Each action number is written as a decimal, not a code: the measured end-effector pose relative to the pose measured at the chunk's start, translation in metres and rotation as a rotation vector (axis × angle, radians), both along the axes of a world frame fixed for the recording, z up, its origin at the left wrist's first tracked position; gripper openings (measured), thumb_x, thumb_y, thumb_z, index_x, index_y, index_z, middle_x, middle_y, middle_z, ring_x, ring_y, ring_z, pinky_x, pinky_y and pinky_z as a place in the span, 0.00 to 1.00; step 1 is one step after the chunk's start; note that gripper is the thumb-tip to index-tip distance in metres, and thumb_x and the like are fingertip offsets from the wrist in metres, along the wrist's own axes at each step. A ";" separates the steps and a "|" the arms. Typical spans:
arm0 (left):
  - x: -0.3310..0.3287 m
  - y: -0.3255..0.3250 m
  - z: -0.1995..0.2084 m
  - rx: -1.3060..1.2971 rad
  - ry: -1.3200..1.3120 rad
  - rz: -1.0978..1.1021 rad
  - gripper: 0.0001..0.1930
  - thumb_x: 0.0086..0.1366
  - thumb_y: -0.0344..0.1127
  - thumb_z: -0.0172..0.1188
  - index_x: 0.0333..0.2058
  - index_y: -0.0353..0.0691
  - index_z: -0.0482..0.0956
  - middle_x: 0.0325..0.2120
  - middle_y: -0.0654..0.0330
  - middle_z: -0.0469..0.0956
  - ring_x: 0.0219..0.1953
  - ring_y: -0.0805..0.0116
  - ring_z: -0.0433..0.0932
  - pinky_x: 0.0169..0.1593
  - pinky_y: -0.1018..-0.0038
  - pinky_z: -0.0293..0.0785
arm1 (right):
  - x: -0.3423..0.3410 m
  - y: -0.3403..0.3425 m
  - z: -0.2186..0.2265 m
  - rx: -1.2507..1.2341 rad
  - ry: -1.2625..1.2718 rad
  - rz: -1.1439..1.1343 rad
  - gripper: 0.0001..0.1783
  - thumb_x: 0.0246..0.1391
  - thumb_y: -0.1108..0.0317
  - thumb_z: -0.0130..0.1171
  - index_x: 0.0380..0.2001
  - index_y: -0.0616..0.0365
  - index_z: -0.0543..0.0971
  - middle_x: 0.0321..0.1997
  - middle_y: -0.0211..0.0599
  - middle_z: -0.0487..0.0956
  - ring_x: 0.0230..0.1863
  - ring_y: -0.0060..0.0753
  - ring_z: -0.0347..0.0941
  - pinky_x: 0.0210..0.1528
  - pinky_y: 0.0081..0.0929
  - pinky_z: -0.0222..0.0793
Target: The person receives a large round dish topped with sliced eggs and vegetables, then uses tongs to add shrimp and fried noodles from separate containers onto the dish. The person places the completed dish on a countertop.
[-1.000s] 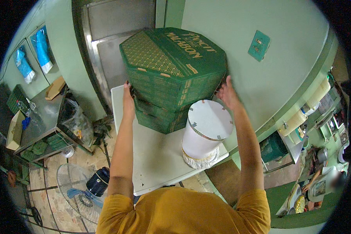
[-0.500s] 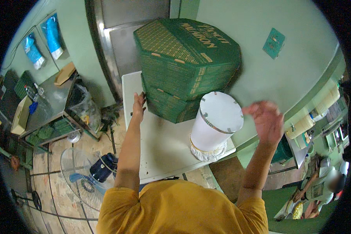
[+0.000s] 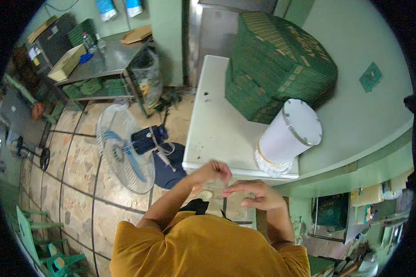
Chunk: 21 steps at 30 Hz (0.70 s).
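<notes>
My left hand (image 3: 216, 172) is in front of my body at the near edge of the white table (image 3: 217, 134). Its fingers are loosely bent and slightly blurred, with nothing visible in them. Close to it on the right, my right hand (image 3: 256, 194) stretches its fingers toward the left one, thumb apart, holding nothing. A white cylinder (image 3: 289, 131) with a pale, gathered cover at its base stands at the table's right corner. Behind it, large green cardboard boxes (image 3: 277, 69) with many sides are stacked against the wall.
A stand fan (image 3: 129, 147) is on the tiled floor left of the table. Farther left, a metal table (image 3: 111, 62) carries a long cardboard tray and bottles, with a plastic bag (image 3: 148, 83) beside it. A green wall (image 3: 351, 124) borders the table's right side.
Both hands have come away from beside the boxes and the cylinder, back together in front of my body. The view has shifted, so the table appears farther right. Boxes and cylinder stay on the table.
</notes>
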<state>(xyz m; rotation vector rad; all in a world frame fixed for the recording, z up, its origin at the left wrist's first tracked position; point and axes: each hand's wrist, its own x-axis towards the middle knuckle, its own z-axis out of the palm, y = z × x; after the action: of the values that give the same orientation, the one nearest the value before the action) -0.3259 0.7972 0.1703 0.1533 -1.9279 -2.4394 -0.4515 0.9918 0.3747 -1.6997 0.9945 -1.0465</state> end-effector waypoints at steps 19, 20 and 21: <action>0.541 0.148 -0.251 0.169 -1.296 0.956 0.27 0.65 0.61 0.54 0.55 0.52 0.76 0.32 0.56 0.79 0.25 0.62 0.75 0.33 0.51 0.75 | 0.130 0.031 -0.444 0.553 0.720 0.200 0.21 0.57 0.50 0.59 0.32 0.60 0.81 0.32 0.50 0.82 0.31 0.49 0.79 0.36 0.42 0.73; 0.542 0.145 -0.251 0.416 -1.384 0.868 0.27 0.65 0.61 0.54 0.57 0.54 0.74 0.35 0.57 0.79 0.31 0.60 0.76 0.37 0.50 0.74 | 0.138 0.029 -0.449 0.617 0.666 0.116 0.20 0.58 0.51 0.60 0.30 0.61 0.80 0.30 0.50 0.82 0.30 0.48 0.79 0.35 0.41 0.72; 0.548 0.138 -0.249 0.466 -1.354 0.848 0.27 0.65 0.60 0.54 0.56 0.53 0.74 0.34 0.57 0.79 0.31 0.61 0.76 0.37 0.50 0.74 | 0.148 0.017 -0.453 0.704 0.644 0.011 0.20 0.58 0.52 0.61 0.29 0.61 0.80 0.29 0.50 0.82 0.29 0.47 0.79 0.33 0.41 0.72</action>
<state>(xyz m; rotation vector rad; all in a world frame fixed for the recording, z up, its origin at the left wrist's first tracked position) 0.2217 0.9348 -0.0788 2.4500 -0.8103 -2.0530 -0.3034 1.0083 -0.0780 -1.4295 1.5260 -0.0583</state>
